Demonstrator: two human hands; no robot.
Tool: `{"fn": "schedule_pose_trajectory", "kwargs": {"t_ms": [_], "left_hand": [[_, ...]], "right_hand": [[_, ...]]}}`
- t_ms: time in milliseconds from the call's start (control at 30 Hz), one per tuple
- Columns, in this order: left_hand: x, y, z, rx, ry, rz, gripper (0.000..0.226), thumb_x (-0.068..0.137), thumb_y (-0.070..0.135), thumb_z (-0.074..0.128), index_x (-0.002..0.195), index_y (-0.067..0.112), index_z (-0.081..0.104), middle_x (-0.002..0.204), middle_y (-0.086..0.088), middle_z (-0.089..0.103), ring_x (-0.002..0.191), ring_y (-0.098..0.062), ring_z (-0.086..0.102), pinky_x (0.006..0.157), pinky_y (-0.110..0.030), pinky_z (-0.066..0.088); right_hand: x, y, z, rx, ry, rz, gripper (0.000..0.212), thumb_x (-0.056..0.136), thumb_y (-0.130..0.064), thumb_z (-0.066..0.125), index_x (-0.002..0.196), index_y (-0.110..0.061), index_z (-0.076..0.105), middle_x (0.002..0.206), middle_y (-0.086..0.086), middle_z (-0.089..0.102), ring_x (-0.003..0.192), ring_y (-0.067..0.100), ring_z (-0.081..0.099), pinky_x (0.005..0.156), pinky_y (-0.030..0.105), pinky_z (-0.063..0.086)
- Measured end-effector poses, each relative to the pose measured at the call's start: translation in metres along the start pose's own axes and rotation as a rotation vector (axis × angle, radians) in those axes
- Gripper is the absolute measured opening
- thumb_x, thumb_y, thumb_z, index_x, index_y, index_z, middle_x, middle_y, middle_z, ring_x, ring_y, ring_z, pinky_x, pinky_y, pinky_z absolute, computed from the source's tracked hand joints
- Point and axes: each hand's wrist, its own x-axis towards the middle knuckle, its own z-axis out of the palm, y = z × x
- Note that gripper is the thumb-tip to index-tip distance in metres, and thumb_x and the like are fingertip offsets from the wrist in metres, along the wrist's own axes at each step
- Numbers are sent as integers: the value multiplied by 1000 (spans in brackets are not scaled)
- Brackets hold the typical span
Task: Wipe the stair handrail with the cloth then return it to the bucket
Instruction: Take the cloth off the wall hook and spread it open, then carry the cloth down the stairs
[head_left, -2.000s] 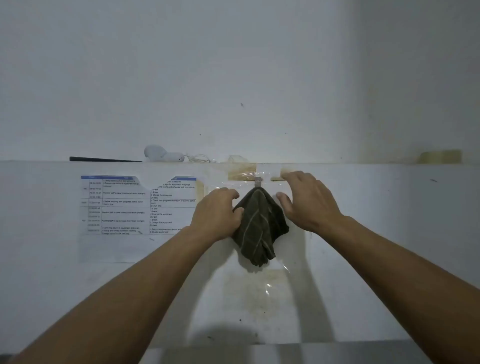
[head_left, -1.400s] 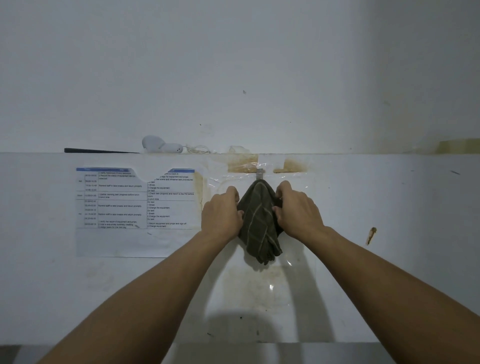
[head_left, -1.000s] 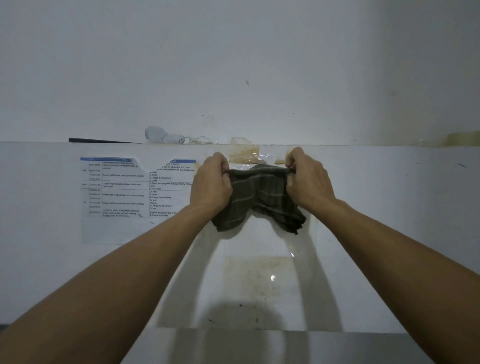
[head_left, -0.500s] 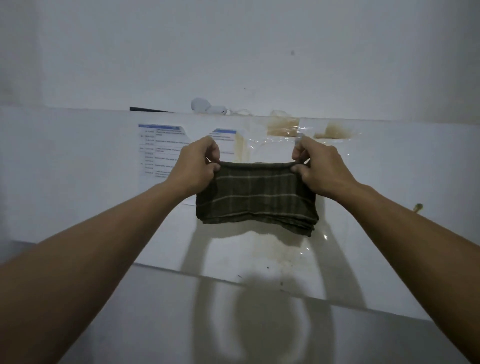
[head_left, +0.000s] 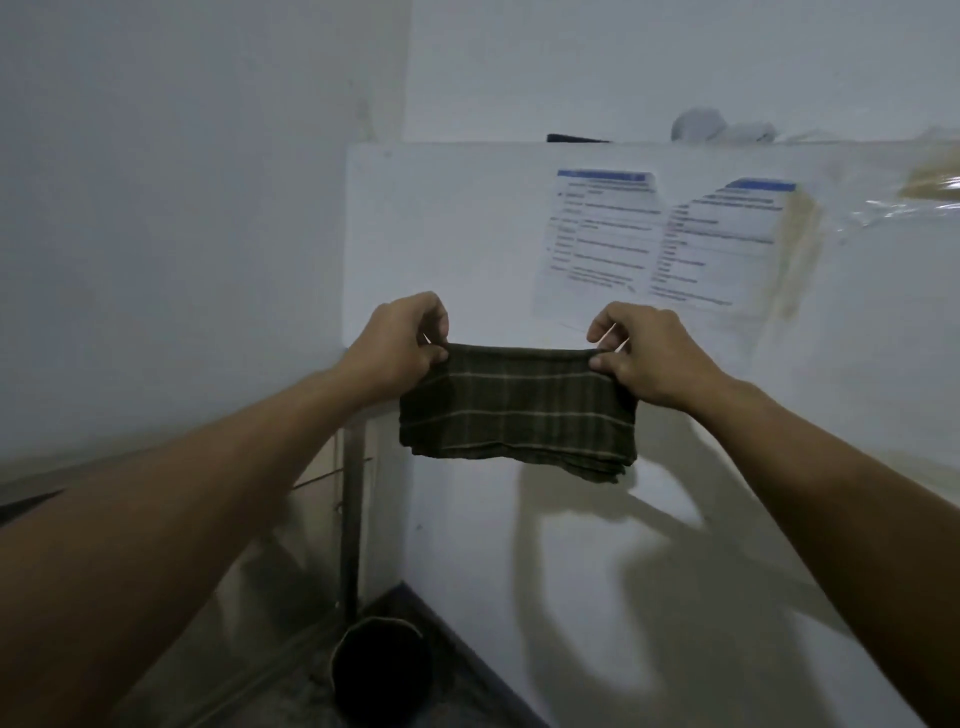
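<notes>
hands out in front, both pinching the top edge of a folded cloth (head_left: 518, 413). the left hand (head_left: 402, 340) grips the upper left corner between thumb and curled fingers, and the right hand (head_left: 641, 353) grips the upper right corner the same way, so the cloth hangs stretched flat between them in the air. it is dark olive with thin pale stripes crossing in a check, folded in several layers, its lower right corner sagging a little below the rest.

behind the cloth stands a white panel (head_left: 467, 218), and the hands and cloth throw shadows on its lower part. a printed sheet (head_left: 665, 239) with blue headers is stuck to the panel, above and to the right of the right hand; its text is too blurred to read. crinkled clear plastic film (head_left: 904, 208) and yellowish stains lie at the far right. small objects sit on the panel's top edge, too blurred to name.

down on the floor, below the left hand and well apart from the cloth, stands a dark bucket (head_left: 382, 670), beside a metal post (head_left: 350, 519) near the wall corner.
</notes>
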Motion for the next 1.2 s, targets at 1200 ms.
{"fn": "schedule_pose_trajectory", "kwargs": {"t_ms": [1200], "left_hand": [[-391,-288,-370,612,735,-1269,13,83,1,66,89,12,72,86,-1,67,80,-15,62,74,-29,53]], "right_hand": [[39,-636,469,589,-901,-1188,9,82,-14,69,82,-22,67,88,-1,67,81,15,62,72,33,53]]}}
